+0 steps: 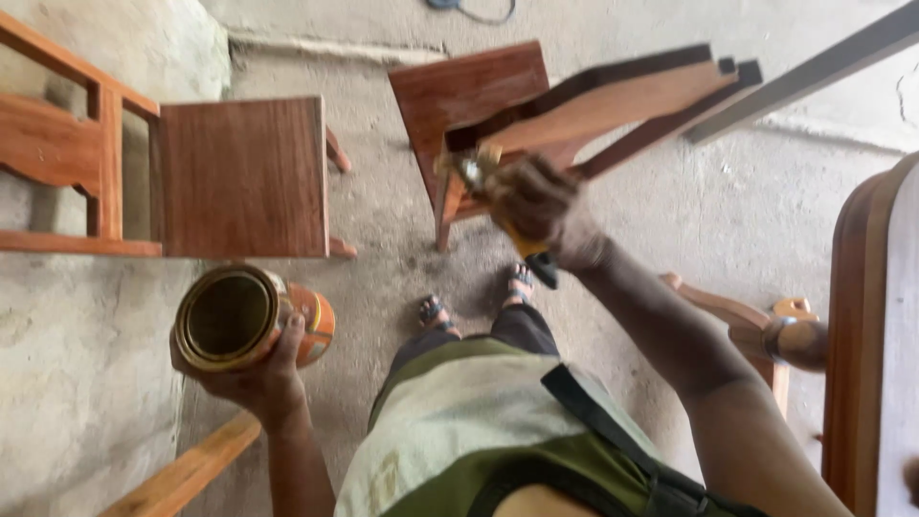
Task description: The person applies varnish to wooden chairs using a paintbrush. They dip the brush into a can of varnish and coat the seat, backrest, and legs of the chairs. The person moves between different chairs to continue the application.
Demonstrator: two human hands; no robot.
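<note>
The person wears a sleeveless green top [536, 460] with a big pale, worn patch across the front, toward 9 o'clock of a black strap [613, 431] running over the chest. Dark trousers [517, 330] show below. On the feet, toward 12 o'clock, are strapped sandals [433, 312]. Both arms are bare.

- The one camera sits on my head, looking steeply down over my chest and feet to the floor [383, 206].
- It is close above my hands.
</note>
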